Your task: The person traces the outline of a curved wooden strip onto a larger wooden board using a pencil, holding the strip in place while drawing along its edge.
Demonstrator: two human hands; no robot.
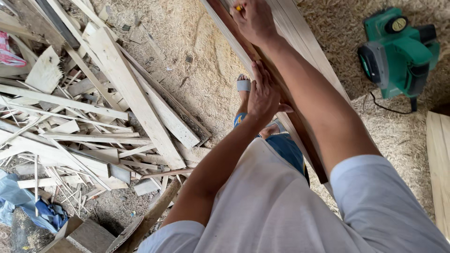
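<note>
Two bare hands work along a long pale wooden board that runs from about 12 o'clock down toward 5 o'clock across the view, with a darker reddish strip along its near edge. At 12 o'clock the right hand rests on top of the board, its grip clenched around a small yellow pencil whose tip only just shows above the knuckles. Near the centre the left hand lies flat against the board's left edge, fingers stretched out and pressed to the wood, grasping nothing, thumb reaching toward the dark strip. Both forearms come up from the bottom of the view, out of a white short-sleeved shirt. Just beyond the left hand, toward 12 o'clock, a foot in a grey-strapped sandal stands on the sawdust-covered floor, beside the board. At 2 o'clock a green electric planer sits well apart from the hands, its black cord trailing over the shavings. At 9 o'clock a heap of offcut planks and thin splinters is piled on the floor, with a blue cloth at 8 o'clock. At 4 o'clock another pale plank lies at the picture's edge.
</note>
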